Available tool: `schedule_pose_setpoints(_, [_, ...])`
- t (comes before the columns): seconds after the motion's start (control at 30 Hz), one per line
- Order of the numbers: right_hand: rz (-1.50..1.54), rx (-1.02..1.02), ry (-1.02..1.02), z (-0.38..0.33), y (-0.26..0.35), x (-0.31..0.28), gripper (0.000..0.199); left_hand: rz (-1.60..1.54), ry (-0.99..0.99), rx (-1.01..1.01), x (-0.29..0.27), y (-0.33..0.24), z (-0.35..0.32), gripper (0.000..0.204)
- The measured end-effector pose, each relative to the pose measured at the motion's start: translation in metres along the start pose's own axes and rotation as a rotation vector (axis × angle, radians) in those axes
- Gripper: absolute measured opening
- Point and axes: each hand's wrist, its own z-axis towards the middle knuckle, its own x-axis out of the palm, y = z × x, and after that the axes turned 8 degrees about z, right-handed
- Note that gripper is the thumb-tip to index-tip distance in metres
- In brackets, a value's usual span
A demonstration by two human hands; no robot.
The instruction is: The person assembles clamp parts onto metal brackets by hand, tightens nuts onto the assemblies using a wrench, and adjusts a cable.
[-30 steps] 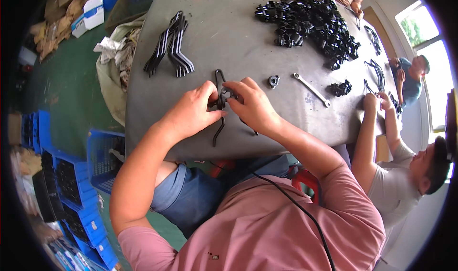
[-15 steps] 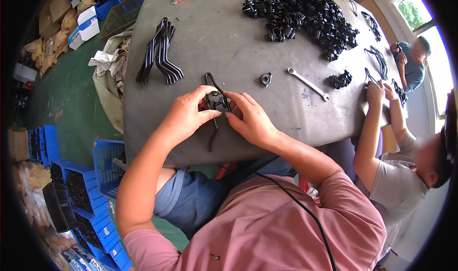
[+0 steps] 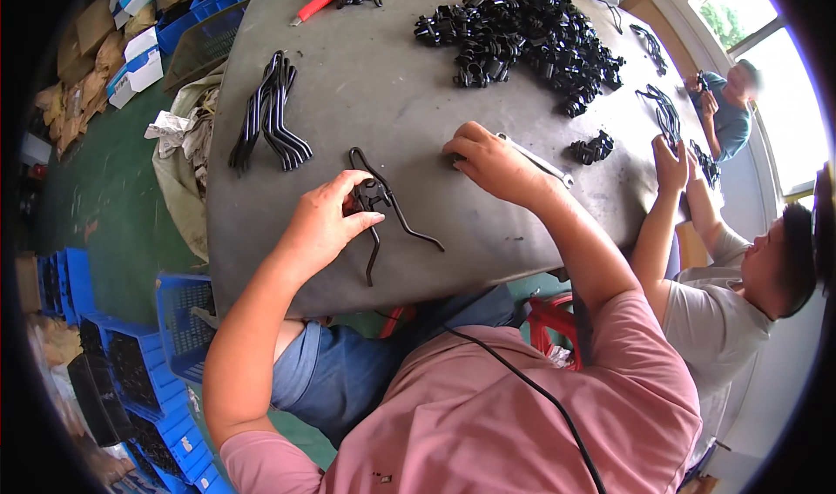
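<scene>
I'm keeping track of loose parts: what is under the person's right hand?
Beneath the right hand, a small dark part peeks out at the left edge; its remainder is covered. A wrench shows alongside, possibly partly hidden.

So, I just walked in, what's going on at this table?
A person is working barehanded at a grey table. Their left hand holds a dark clip on a bent black rod. Their right hand is down beside a wrench, over something small and dark, too hidden to identify. More rods lie bundled to the left, and a big pile of black parts sits farther back. Other people are at the table's right side.
</scene>
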Motion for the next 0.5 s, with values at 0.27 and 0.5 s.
schedule_pose_setpoints(0.27, [0.624,0.449,-0.198,-0.023,0.007,0.023,0.017,-0.006,0.04,-0.039,-0.003,-0.005,0.0,0.048])
schedule_pose_setpoints(0.5, [1.232,0.408,-0.157,-0.002,0.052,0.049,0.023,-0.03,0.073,-0.104,-0.006,-0.008,0.001,0.05])
